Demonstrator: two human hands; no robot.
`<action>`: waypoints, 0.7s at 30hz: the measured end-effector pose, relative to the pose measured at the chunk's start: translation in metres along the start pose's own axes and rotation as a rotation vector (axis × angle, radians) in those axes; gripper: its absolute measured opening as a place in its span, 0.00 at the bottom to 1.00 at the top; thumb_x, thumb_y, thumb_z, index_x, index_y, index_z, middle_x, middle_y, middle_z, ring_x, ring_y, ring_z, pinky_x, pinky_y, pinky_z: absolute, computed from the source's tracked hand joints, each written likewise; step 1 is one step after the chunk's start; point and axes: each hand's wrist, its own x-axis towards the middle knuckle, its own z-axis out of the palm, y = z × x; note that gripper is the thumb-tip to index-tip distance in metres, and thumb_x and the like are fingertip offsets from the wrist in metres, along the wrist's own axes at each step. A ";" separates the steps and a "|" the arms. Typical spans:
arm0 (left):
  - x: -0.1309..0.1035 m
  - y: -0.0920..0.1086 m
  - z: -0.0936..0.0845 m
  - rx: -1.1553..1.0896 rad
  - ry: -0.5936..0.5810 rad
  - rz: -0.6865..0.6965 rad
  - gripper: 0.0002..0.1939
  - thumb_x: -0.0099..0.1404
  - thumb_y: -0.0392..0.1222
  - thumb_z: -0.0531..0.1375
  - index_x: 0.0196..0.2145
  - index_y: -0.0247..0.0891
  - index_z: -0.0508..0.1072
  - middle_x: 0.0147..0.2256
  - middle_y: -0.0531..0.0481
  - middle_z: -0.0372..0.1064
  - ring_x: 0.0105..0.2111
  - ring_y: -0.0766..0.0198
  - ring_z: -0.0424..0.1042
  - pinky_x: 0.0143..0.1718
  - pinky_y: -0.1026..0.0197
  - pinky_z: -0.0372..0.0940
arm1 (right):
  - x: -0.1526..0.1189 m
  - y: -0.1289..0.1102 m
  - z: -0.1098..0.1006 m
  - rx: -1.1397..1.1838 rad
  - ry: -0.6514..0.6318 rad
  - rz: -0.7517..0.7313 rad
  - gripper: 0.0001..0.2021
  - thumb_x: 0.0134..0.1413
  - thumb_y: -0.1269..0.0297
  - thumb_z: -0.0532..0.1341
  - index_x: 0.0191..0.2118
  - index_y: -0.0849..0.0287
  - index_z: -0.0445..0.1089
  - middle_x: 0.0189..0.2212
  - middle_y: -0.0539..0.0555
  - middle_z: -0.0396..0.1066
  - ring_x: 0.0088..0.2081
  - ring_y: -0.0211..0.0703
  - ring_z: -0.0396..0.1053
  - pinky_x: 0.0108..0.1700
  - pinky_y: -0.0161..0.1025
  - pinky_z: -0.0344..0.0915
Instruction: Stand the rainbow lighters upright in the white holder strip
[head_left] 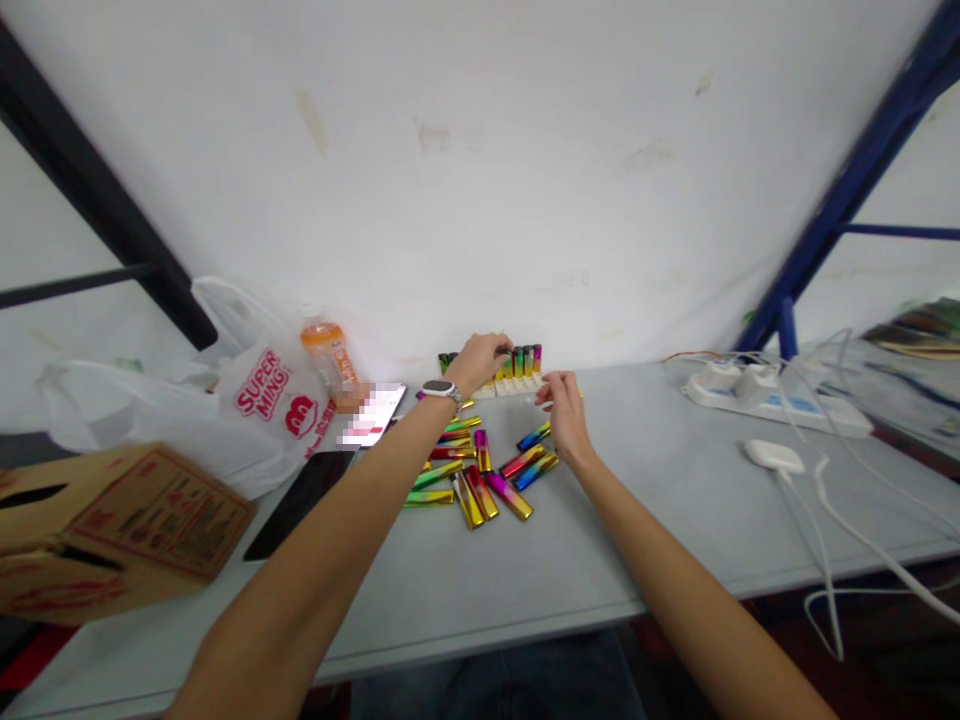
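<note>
Shiny lighter-like pieces in gradient colours stand upright in a row [528, 360] in a white holder [517, 386] against the wall. Over the row's middle is my left hand [480, 362], its fingers closed at the top of one upright piece; whether it grips that piece is partly hidden. My right hand [564, 408] is at the holder's right end with curled fingers, and what they hold, if anything, is too small to make out. Several more metallic pieces lie loose in a pile [480, 480] on the grey table, between my forearms.
On the left are a cardboard box [150, 525], a white plastic bag [255, 400], an orange drink bottle [328, 350], a lit phone [381, 412] and a dark tablet-like slab [300, 505]. To the right lie a power strip [780, 398] and a white charger [774, 457] with cables.
</note>
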 end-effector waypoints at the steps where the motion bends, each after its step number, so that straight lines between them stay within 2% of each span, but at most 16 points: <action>1: 0.003 -0.002 0.004 0.043 -0.029 -0.003 0.10 0.62 0.33 0.60 0.40 0.36 0.79 0.35 0.46 0.78 0.35 0.59 0.74 0.45 0.56 0.67 | 0.000 0.001 0.000 -0.006 -0.010 0.001 0.17 0.61 0.46 0.49 0.39 0.54 0.63 0.29 0.48 0.68 0.32 0.41 0.67 0.37 0.38 0.61; 4: 0.009 -0.010 0.013 0.113 -0.093 -0.023 0.10 0.62 0.34 0.60 0.40 0.36 0.79 0.35 0.45 0.78 0.36 0.58 0.74 0.45 0.57 0.66 | 0.001 0.001 0.000 -0.021 -0.043 0.003 0.17 0.62 0.46 0.49 0.38 0.53 0.63 0.28 0.47 0.68 0.31 0.41 0.67 0.37 0.38 0.60; 8: 0.013 -0.021 0.017 0.143 -0.126 -0.007 0.11 0.62 0.34 0.61 0.41 0.33 0.80 0.35 0.44 0.78 0.35 0.58 0.73 0.44 0.58 0.65 | 0.002 -0.002 -0.002 -0.023 -0.072 0.004 0.16 0.63 0.47 0.48 0.38 0.53 0.63 0.27 0.47 0.67 0.31 0.41 0.67 0.37 0.37 0.60; 16: 0.020 -0.030 0.017 0.151 -0.119 -0.004 0.10 0.61 0.32 0.62 0.40 0.31 0.80 0.32 0.46 0.77 0.34 0.61 0.72 0.45 0.59 0.65 | 0.000 -0.006 -0.003 -0.023 -0.105 0.028 0.16 0.63 0.47 0.48 0.38 0.53 0.63 0.27 0.47 0.67 0.31 0.41 0.67 0.37 0.38 0.61; 21: 0.022 -0.037 0.019 0.123 -0.103 0.010 0.09 0.59 0.35 0.62 0.38 0.36 0.80 0.33 0.47 0.77 0.34 0.59 0.74 0.43 0.58 0.67 | 0.001 -0.004 -0.003 -0.032 -0.107 0.033 0.16 0.63 0.47 0.48 0.38 0.53 0.64 0.26 0.47 0.67 0.31 0.41 0.66 0.37 0.38 0.61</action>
